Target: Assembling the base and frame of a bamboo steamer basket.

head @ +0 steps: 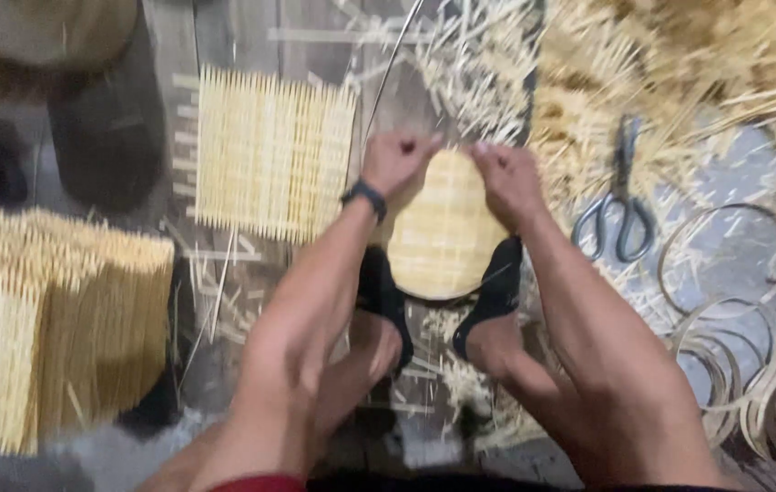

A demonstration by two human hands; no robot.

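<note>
Pinching far rim of a round woven bamboo mat (443, 232) w/ my left hand (397, 159) & right hand (506, 178), both closed on it; feet pin near edge to floor. Square mat (270, 155) lies left, scissors (620, 196) right, bamboo hoops (752, 383) beyond; little open floor.
</note>
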